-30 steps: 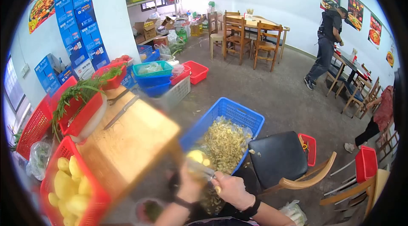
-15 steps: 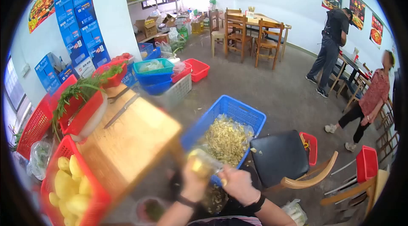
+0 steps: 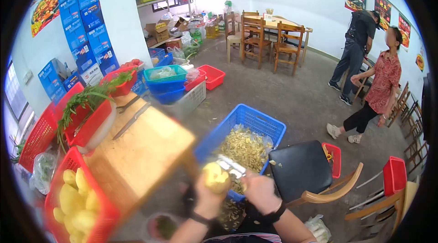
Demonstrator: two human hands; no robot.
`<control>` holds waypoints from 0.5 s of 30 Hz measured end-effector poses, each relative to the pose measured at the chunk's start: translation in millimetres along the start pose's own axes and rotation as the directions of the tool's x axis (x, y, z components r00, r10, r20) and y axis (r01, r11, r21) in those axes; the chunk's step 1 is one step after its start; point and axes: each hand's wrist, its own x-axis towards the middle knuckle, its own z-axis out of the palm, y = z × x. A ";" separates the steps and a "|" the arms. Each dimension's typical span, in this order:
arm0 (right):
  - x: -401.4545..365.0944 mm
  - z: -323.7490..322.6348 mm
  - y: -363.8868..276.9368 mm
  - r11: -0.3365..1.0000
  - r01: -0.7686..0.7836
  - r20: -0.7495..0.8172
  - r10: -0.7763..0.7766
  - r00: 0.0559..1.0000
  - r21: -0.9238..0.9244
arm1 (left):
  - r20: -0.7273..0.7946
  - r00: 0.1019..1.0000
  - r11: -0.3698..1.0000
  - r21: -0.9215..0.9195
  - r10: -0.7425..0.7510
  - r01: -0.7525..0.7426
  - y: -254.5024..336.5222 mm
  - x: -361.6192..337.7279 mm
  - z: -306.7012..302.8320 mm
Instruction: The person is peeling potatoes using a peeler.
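A yellow peeled potato (image 3: pixel 215 178) is gripped in my left hand (image 3: pixel 209 199), near the bottom centre. My right hand (image 3: pixel 262 193) is closed round the handle of a peeler (image 3: pixel 232 166), whose metal head is beside the potato. Both stand over the near end of a blue crate (image 3: pixel 267 124) that holds a heap of peelings (image 3: pixel 244 149). At the lower left, a red basket (image 3: pixel 107 211) contains several peeled potatoes (image 3: pixel 73 199).
A wooden table (image 3: pixel 150 145) with a knife (image 3: pixel 131 120) lies to the left. A black-seated chair (image 3: pixel 301 170) stands right of the crate. One person (image 3: pixel 383 78) walks at the right; another person (image 3: pixel 358 42) bends over a table behind.
The peeler has shifted slightly up and left, and the potato shows more clearly in my left hand. The walking person has moved left and farther back.
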 end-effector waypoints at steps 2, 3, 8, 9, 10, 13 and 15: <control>4.3 3.9 12.5 0.996 -0.085 0.012 0.085 0.996 0.008 | 0.172 0.983 0.996 -0.059 -0.056 0.067 6.1 -1.3 -3.4; 1.2 -4.2 3.4 0.998 0.022 -0.014 -0.021 1.000 0.059 | 0.187 0.979 0.995 -0.030 -0.086 0.093 9.7 0.1 -4.5; 3.5 -5.8 3.6 0.994 -0.065 0.091 0.057 0.994 0.092 | 0.185 0.980 0.993 -0.068 -0.078 0.092 15.0 -20.0 17.2; 9.9 -2.5 14.2 0.985 -0.111 0.058 0.104 0.993 0.131 | 0.192 0.977 0.990 -0.082 -0.096 0.114 15.7 -25.8 19.1; 4.9 0.9 14.4 0.984 -0.116 0.052 0.110 0.993 0.137 | 0.200 0.973 0.987 -0.088 -0.117 0.137 18.7 -29.9 21.7; -7.3 -14.3 -13.1 0.975 0.042 0.088 -0.062 0.994 0.218 | 0.182 0.980 0.996 -0.019 -0.085 0.090 14.3 -15.9 6.9; -3.0 -7.1 -7.0 0.979 0.005 0.110 -0.028 0.994 0.203 | 0.257 0.962 0.996 0.015 -0.090 0.089 14.8 -8.8 2.9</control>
